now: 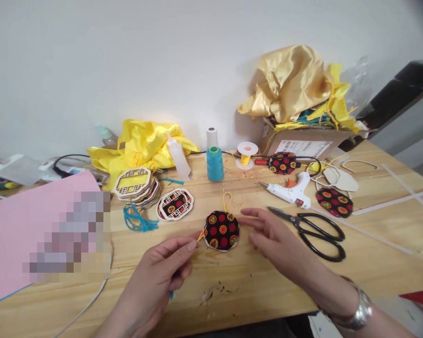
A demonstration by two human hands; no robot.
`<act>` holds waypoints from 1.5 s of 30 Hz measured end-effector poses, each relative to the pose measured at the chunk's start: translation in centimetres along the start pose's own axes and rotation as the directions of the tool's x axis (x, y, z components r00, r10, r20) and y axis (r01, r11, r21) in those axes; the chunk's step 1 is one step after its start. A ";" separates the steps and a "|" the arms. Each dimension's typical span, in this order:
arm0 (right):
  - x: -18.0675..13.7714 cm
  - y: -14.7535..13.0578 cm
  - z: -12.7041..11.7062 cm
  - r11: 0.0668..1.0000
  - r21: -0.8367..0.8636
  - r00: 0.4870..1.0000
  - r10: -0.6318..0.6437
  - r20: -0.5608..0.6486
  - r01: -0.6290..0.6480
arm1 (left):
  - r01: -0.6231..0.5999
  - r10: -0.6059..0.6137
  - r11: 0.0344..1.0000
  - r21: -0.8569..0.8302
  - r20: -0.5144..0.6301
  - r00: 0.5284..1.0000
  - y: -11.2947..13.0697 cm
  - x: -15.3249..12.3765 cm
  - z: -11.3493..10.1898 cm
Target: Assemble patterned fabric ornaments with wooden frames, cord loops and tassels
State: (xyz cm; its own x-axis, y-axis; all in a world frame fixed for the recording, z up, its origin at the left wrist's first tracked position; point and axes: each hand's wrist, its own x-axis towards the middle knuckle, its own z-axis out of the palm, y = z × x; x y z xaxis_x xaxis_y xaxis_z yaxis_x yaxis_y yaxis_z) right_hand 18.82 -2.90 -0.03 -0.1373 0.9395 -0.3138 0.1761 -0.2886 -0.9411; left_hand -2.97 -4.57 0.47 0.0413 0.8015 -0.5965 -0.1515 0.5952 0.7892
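Two hands flank a round black red-and-yellow-dotted fabric disc [221, 230] on the pale wooden table [373, 256]: left hand [162, 277] pinches a short yellow cord [199, 236] at its lower-left edge; right hand [273, 239] open, empty, fingertips [246, 214] just beside it.

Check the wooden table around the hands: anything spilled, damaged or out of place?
Small dark scraps lie scattered on the light wooden table between the left hand and the right hand, like trimmings. A loose turquoise thread tangle sprawls beside the stacked wooden lattice frames. Black-handled scissors lie open. Nothing looks broken.
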 end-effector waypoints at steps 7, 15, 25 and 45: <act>4.0 -0.8 -0.5 0.995 -0.099 1.000 -0.019 -0.006 0.019 | -0.026 0.026 0.999 0.040 0.001 1.000 0.1 1.0 1.3; 2.6 -0.5 -1.3 0.486 -0.762 0.873 -0.441 0.210 0.429 | -0.309 0.342 0.843 0.440 0.003 0.940 2.2 1.5 1.9; 3.4 -1.2 -0.7 0.072 -0.740 0.700 -0.399 0.593 0.668 | -0.557 0.517 0.564 0.609 0.265 0.814 0.7 4.6 2.8; 3.1 -0.6 -0.5 -0.240 -0.648 0.536 -0.397 0.745 0.723 | -0.550 0.459 0.520 0.653 0.330 0.825 0.2 5.5 2.3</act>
State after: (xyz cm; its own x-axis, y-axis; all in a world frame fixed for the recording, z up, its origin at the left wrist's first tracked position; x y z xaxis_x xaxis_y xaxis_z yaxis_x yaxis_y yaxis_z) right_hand 18.74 0.25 -0.37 -0.8696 0.4810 0.1117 0.4904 0.8678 0.0803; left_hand -0.47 0.10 -2.34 0.2902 0.9535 -0.0818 0.5437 -0.0939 0.8340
